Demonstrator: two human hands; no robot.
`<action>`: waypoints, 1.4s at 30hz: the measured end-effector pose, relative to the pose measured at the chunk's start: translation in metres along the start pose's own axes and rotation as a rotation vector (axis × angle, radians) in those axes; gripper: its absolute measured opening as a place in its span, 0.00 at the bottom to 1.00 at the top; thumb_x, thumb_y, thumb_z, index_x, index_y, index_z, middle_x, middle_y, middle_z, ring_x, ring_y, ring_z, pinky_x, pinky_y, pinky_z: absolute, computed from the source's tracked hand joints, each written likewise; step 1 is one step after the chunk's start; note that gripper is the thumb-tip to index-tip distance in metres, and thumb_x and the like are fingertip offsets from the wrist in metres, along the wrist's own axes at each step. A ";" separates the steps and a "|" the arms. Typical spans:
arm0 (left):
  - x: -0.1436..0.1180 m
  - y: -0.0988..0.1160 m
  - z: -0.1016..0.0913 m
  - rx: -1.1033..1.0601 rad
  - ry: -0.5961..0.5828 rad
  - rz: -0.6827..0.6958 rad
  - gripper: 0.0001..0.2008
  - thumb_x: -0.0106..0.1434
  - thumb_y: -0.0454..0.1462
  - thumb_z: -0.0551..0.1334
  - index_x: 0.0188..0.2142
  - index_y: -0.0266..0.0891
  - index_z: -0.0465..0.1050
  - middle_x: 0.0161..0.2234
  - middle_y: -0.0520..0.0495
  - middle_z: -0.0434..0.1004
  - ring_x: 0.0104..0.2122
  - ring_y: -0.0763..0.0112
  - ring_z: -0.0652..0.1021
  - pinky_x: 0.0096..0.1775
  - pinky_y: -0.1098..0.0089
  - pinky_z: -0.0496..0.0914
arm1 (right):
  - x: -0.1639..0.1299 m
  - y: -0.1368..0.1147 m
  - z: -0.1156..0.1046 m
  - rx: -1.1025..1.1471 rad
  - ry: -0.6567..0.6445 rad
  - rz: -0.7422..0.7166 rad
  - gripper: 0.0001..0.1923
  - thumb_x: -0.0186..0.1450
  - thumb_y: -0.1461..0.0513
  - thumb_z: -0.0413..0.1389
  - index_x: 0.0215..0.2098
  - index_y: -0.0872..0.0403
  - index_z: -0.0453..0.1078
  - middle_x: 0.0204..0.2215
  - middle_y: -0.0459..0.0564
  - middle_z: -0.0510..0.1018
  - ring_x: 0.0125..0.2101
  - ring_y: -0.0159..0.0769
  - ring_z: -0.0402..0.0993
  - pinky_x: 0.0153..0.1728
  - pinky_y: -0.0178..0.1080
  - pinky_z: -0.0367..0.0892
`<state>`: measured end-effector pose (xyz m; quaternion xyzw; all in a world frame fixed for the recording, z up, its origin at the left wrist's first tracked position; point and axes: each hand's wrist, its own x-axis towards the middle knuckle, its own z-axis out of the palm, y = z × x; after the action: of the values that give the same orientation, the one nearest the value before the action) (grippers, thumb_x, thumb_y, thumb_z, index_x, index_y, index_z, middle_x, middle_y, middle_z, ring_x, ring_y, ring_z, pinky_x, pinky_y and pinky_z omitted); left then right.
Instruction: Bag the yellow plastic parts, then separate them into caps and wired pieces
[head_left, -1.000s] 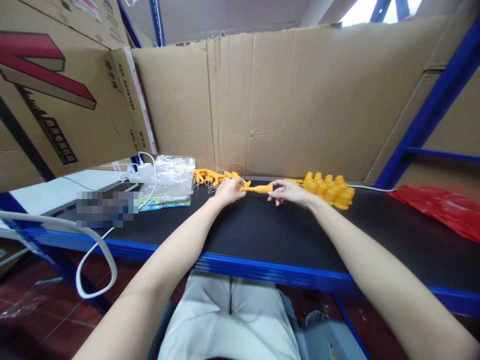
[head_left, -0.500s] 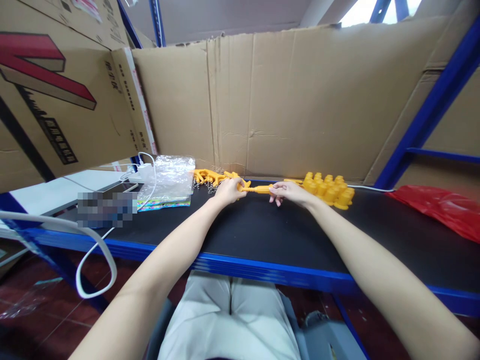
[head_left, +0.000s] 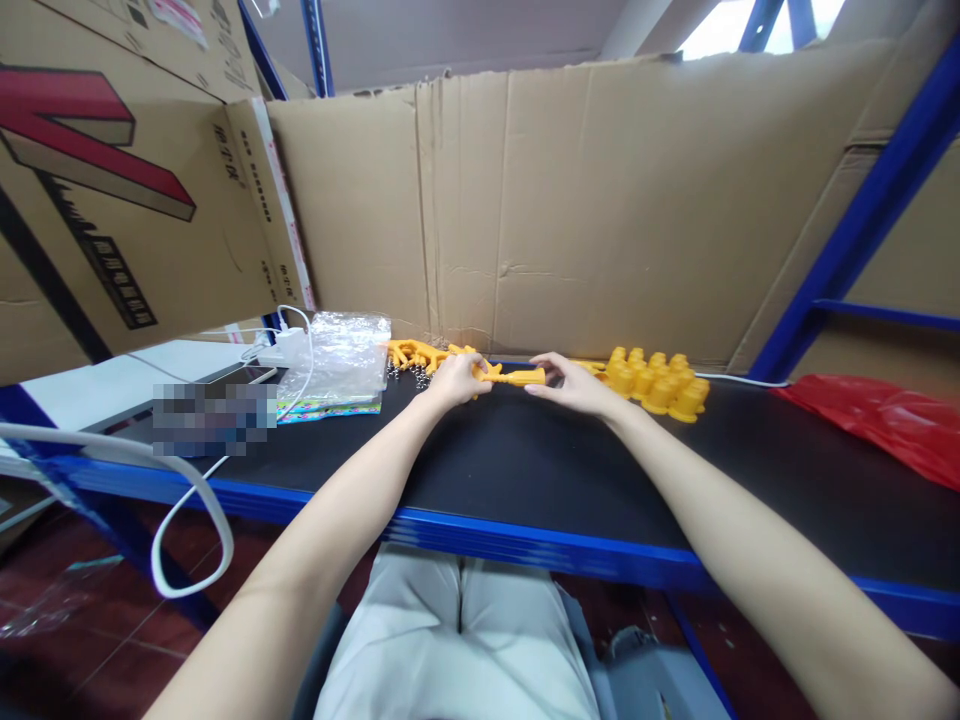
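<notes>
My left hand (head_left: 456,380) is closed around the left end of a yellow plastic piece (head_left: 523,378), which lies level, with a narrow neck and a wider tube-like right part. My right hand (head_left: 576,386) is at the piece's right end, thumb and fingers spread apart with a gap between them. Whether a fingertip touches the piece I cannot tell. Behind my left hand lie yellow branched pieces (head_left: 417,354) with small metal chains (head_left: 421,378). Right of my right hand stand several yellow cup-shaped pieces (head_left: 660,380) in a cluster.
Clear plastic bags (head_left: 341,350) lie on a colourful printed stack at left, near a white charger and cable (head_left: 289,345). A red plastic bag (head_left: 874,415) is at right. Cardboard (head_left: 600,210) walls the back of the black table (head_left: 517,460), which has a blue front edge (head_left: 540,540).
My right hand has opened: its thumb and fingers, earlier pinched on the right end of the yellow piece, are now spread apart there. My left hand keeps its hold.
</notes>
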<state>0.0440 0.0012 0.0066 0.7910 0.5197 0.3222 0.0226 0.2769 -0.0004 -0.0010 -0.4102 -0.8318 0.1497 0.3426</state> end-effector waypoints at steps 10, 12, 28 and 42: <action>-0.002 0.005 -0.003 -0.076 -0.004 0.017 0.12 0.45 0.40 0.65 0.31 0.38 0.74 0.20 0.54 0.66 0.22 0.75 0.66 0.27 0.74 0.57 | -0.003 -0.017 -0.001 -0.525 0.003 -0.372 0.15 0.64 0.55 0.48 0.38 0.57 0.68 0.32 0.56 0.73 0.33 0.39 0.69 0.35 0.38 0.62; -0.003 0.007 -0.004 -0.070 0.021 0.041 0.11 0.46 0.40 0.64 0.31 0.39 0.74 0.20 0.55 0.66 0.22 0.75 0.65 0.27 0.75 0.57 | -0.004 -0.021 -0.004 -0.465 0.000 -0.341 0.14 0.64 0.55 0.49 0.38 0.57 0.69 0.32 0.55 0.74 0.32 0.37 0.69 0.34 0.36 0.62; -0.010 0.017 -0.008 0.108 0.046 0.195 0.11 0.51 0.38 0.62 0.36 0.42 0.73 0.30 0.51 0.76 0.30 0.69 0.73 0.33 0.72 0.63 | -0.005 -0.037 -0.016 0.222 -0.306 0.244 0.23 0.52 0.45 0.56 0.27 0.58 0.70 0.16 0.43 0.67 0.19 0.25 0.56 0.21 0.32 0.49; -0.007 0.016 -0.004 0.065 0.054 0.118 0.12 0.49 0.39 0.63 0.35 0.41 0.74 0.26 0.51 0.74 0.27 0.70 0.72 0.32 0.72 0.63 | -0.003 -0.028 -0.007 0.288 -0.212 0.176 0.25 0.53 0.45 0.56 0.34 0.57 0.69 0.20 0.45 0.69 0.19 0.26 0.59 0.22 0.32 0.54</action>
<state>0.0526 -0.0129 0.0126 0.8117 0.4826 0.3270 -0.0362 0.2663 -0.0205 0.0175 -0.4098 -0.7942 0.3390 0.2940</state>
